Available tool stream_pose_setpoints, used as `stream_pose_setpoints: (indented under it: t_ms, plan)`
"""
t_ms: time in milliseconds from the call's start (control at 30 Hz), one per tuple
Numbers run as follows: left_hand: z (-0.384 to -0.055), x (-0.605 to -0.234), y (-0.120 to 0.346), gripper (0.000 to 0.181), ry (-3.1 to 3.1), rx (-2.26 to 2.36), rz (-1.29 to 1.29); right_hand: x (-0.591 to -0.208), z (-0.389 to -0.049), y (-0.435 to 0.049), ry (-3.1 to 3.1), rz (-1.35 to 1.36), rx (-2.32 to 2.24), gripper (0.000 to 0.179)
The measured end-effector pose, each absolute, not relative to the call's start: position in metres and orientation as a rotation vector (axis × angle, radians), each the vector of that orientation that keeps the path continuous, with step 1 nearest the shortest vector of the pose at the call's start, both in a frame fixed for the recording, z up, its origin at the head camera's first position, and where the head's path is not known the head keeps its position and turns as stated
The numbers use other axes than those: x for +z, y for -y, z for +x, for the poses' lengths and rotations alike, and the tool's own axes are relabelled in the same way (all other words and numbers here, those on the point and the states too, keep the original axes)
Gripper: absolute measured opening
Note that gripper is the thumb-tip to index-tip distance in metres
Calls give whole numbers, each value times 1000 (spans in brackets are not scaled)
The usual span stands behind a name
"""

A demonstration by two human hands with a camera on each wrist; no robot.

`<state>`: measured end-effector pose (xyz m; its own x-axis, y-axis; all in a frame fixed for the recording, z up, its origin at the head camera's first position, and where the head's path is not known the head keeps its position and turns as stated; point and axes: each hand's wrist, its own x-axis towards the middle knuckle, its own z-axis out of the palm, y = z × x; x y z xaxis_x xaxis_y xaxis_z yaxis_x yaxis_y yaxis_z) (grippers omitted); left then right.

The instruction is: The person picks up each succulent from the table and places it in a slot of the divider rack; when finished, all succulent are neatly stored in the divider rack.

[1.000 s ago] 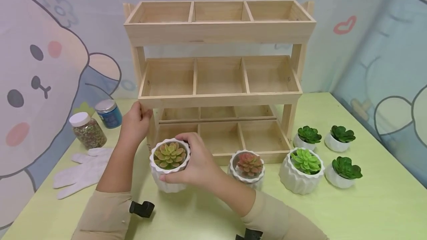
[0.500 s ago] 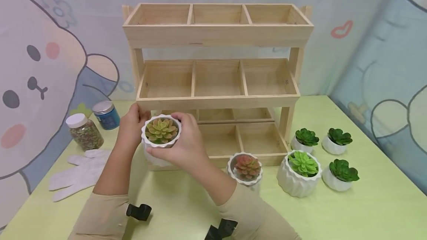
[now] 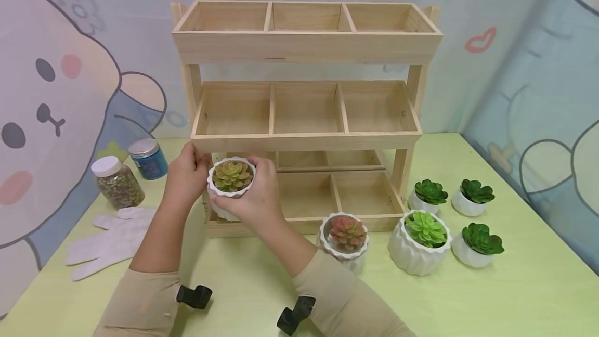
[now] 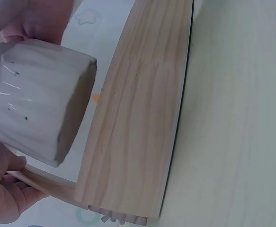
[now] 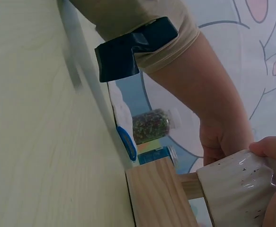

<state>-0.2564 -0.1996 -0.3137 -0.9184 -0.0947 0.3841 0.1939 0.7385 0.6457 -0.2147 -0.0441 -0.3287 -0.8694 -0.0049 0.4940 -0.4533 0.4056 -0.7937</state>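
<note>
Holds potted orange-green succulent (image 3: 231, 178) in right hand (image 3: 256, 196), with thumb along near side of the white pot and fingers curled round the right side, closed as far as its wall allows. Hangs at the left compartment of the bottom tier of wooden rack (image 3: 304, 48), above the front board, with a gap showing between base and board in left wrist view. Grips the rack's left post just under the middle tier with left hand (image 3: 186, 175), fingers bent close round the wood.

Stands on yellow-green bench (image 3: 252, 295). Includes, to the left, pebble jar (image 3: 120, 186), blue jar (image 3: 150, 160) just beyond, and white glove (image 3: 112, 241) nearer. Shows, to the right of the right hand, potted red succulent (image 3: 346, 235) near the front board, then potted bright-green succulent (image 3: 419, 246). Ends at far right with three small dark-green succulents (image 3: 473, 256) in white bowls, set apart from one another.
</note>
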Motion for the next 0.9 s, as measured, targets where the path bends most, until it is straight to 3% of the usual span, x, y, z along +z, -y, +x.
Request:
stream_pose_setpoints:
  t_ms: [900]
  plan:
    - [-259, -315, 199, 19, 2525, -1000, -61, -368, -237, 56, 2342, 207, 1299, 86]
